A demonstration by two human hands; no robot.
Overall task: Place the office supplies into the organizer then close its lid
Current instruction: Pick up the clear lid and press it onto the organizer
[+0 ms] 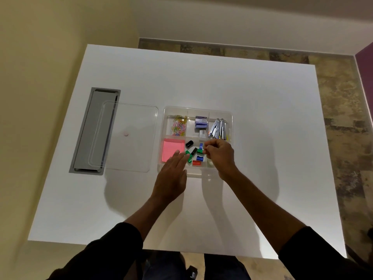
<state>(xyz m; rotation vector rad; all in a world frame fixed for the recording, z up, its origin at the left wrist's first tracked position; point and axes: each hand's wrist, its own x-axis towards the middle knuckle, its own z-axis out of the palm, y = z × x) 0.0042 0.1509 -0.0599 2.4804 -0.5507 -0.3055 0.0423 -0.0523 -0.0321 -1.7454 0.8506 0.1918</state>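
A clear plastic organizer [231, 116] with several compartments sits mid-table. It holds coloured paper clips [178, 127], staple boxes [201, 123], metal clips [219, 128], a pink sticky-note pad [171, 147] and small sharpeners [196, 156] in green, blue, black and red. My right hand [221, 156] hovers over the near right compartments, fingers pinched on a small item next to a green sharpener. My left hand [173, 174] lies flat with fingers apart over the organizer's near left edge, holding nothing. The clear lid [129, 118] lies flat to the left.
A grey cable tray [88, 134] is set into the white table [262, 98] at the left, partly under the lid. A small pink dot [126, 134] shows through the lid. Patterned floor lies beyond the table's far and right edges.
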